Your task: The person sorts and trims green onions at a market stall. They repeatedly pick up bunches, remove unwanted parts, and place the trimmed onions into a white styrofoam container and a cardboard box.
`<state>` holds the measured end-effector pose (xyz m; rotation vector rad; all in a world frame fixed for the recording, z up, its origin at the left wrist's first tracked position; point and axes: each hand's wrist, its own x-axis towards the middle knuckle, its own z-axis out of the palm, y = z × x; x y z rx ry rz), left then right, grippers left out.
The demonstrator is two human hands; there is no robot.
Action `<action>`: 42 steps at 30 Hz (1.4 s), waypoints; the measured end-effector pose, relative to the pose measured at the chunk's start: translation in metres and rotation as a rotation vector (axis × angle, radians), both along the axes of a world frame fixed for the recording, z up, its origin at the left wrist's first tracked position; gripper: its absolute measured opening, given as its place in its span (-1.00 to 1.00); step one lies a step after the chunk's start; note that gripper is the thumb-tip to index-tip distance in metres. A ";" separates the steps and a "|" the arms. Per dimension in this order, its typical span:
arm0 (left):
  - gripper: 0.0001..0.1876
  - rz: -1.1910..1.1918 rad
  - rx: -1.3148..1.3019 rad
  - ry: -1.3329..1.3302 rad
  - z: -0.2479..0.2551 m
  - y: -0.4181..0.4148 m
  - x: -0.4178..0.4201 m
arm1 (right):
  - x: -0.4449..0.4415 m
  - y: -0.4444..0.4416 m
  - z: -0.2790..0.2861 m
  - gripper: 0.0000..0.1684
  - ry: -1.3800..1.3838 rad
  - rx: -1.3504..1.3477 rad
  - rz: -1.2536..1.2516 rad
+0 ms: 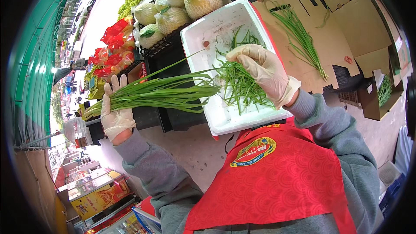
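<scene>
My left hand, in a thin pale glove, holds a bunch of long green Chinese chives by its lower ends. The leaves stretch right, and their tips reach over the edge of a white foam box. Above that box is my right hand, gloved too, with its fingers curled inward. Whether anything sits between those fingertips cannot be made out. Beneath it, loose chive leaves and scraps lie in a heap on the box floor, partly hidden by the hand.
Another chive bunch rests on flattened cardboard at the right, near a red band. Net-wrapped pomelos fill a black crate behind the box. Red-bagged fruit stands at the left. A carton with greens is at far right.
</scene>
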<state>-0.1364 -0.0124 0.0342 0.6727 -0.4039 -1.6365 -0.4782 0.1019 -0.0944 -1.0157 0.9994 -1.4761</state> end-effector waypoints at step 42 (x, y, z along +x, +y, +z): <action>-0.79 -0.226 -0.071 -0.164 -0.015 0.008 -0.041 | 0.038 -0.037 0.022 -0.81 0.455 -0.129 0.415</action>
